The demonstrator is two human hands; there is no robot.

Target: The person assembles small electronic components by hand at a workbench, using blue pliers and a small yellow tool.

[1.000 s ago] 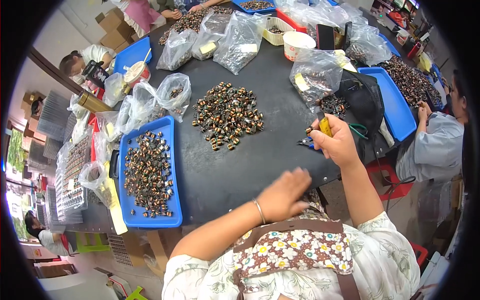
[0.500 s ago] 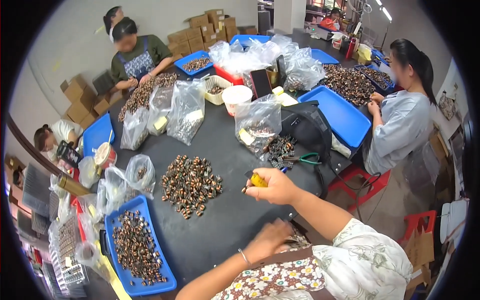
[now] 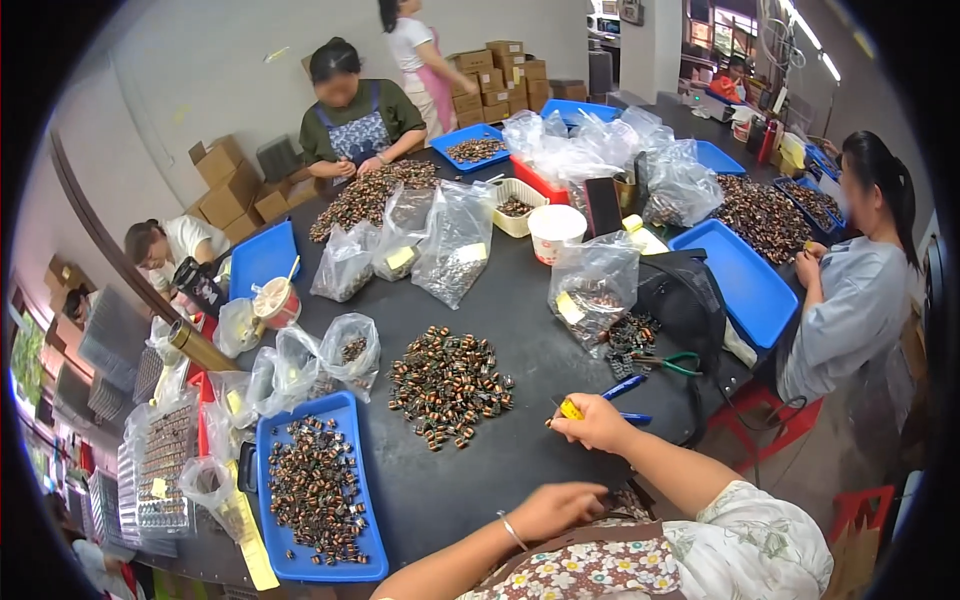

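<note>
My right hand [image 3: 597, 425] is closed around a short yellow tool [image 3: 571, 409] with a thin dark tip, above the near right of the table. Something small, perhaps a component, shows at its fingertips. My left hand [image 3: 556, 510], with a bracelet at the wrist, is low at the table's near edge by my apron. One finger stretches to the right and I see nothing held; the others are partly hidden. Beyond and left of both hands lies a loose pile of small copper-and-black coil components [image 3: 450, 385]. Blue pens [image 3: 625, 388] lie just beyond my right hand.
A blue tray [image 3: 372, 530] of coil components stands at the left. Green-handled pliers [image 3: 680, 364] lie by a black bag [image 3: 690, 300]. Plastic bags [image 3: 450, 250], a white tub [image 3: 556, 232] and a phone [image 3: 603, 207] stand farther back. Other people work around the table.
The view has swung left, so the scene sits farther right and lower. My left hand is less blurred, with a finger stretched out. My right hand still holds the yellow tool.
</note>
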